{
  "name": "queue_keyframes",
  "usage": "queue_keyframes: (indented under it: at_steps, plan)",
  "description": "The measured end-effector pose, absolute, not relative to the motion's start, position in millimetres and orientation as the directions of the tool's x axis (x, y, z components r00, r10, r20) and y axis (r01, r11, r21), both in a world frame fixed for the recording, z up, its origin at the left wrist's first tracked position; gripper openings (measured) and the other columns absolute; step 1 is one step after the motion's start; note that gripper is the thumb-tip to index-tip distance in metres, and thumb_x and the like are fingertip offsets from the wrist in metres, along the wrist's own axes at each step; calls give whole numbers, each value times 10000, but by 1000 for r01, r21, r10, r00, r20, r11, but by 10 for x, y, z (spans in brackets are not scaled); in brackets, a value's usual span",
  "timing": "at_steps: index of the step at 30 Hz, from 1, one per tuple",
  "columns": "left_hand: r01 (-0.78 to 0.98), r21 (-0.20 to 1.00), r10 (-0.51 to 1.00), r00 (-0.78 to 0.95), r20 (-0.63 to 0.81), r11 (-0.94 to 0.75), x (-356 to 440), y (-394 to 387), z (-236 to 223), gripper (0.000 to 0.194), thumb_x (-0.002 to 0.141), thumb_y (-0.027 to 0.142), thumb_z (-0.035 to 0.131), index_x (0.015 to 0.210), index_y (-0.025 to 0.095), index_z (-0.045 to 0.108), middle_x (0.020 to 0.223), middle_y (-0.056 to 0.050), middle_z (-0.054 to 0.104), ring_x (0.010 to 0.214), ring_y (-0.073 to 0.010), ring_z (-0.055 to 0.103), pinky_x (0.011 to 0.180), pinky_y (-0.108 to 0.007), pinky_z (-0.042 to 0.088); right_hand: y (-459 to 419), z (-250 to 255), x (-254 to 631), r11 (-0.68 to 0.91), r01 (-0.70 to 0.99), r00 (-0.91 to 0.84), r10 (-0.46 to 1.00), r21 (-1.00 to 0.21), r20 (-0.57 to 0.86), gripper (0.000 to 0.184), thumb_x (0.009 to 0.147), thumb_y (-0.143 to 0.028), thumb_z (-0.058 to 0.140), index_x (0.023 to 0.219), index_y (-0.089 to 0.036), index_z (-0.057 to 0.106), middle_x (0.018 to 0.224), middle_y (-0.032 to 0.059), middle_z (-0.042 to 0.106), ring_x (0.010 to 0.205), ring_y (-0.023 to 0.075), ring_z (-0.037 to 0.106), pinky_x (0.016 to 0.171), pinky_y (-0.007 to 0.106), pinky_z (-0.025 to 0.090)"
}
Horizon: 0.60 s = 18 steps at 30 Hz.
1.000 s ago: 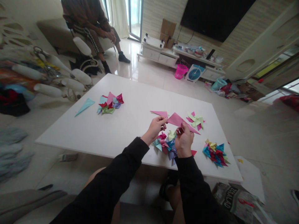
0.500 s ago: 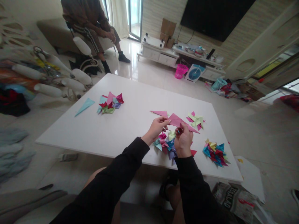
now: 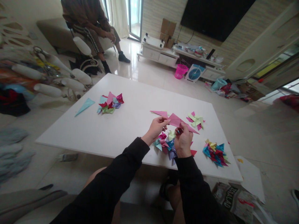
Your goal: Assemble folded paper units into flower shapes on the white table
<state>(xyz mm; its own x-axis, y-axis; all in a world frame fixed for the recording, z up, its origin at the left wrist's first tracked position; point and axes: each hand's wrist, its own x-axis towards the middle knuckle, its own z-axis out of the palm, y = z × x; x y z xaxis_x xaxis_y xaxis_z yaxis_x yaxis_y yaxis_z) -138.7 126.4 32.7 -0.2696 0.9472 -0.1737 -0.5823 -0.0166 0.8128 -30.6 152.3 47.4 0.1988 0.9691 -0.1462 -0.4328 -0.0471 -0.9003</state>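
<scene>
Both my hands hold a pink folded paper triangle (image 3: 175,119) above the white table (image 3: 130,124). My left hand (image 3: 156,128) pinches its left corner, and my right hand (image 3: 182,140) pinches its lower edge, fingers closed. Under my hands lies a pile of folded paper pieces (image 3: 166,143) in pink, blue and green. A second pink paper triangle (image 3: 160,113) lies flat just behind my left hand.
Other paper piles sit at the right front (image 3: 215,152), behind my hands (image 3: 196,120) and far left (image 3: 110,102), beside a light blue triangle (image 3: 84,106). A person sits on a sofa (image 3: 91,21) beyond the table. A printed bag (image 3: 235,199) lies on the floor at right.
The pink triangle and both hands have shifted very slightly; my right hand sits a little higher on the paper. Nothing else moved.
</scene>
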Motion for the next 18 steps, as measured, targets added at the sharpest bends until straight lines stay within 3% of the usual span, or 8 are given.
queue_keyframes:
  at_steps: [10,18]
  plan:
    - [-573,819,945,-282,-165,-27,-1385,1268,310,256,714,302,814,825,144,646,709,7,612,510,-51,486,479,-186,358,1521,497,-311,-68,-443,195,966,-894,-170,288,605,-296,818,709,-165,584,580,-79,562,470,51,487,404,167,341]
    - [-580,814,931,-314,-188,-31,-1417,1275,311,262,704,305,814,821,147,641,657,24,580,491,-49,472,473,-183,351,1543,482,-270,-57,-425,179,973,-903,-146,341,687,-411,790,785,-195,545,620,-98,519,480,52,500,399,166,334]
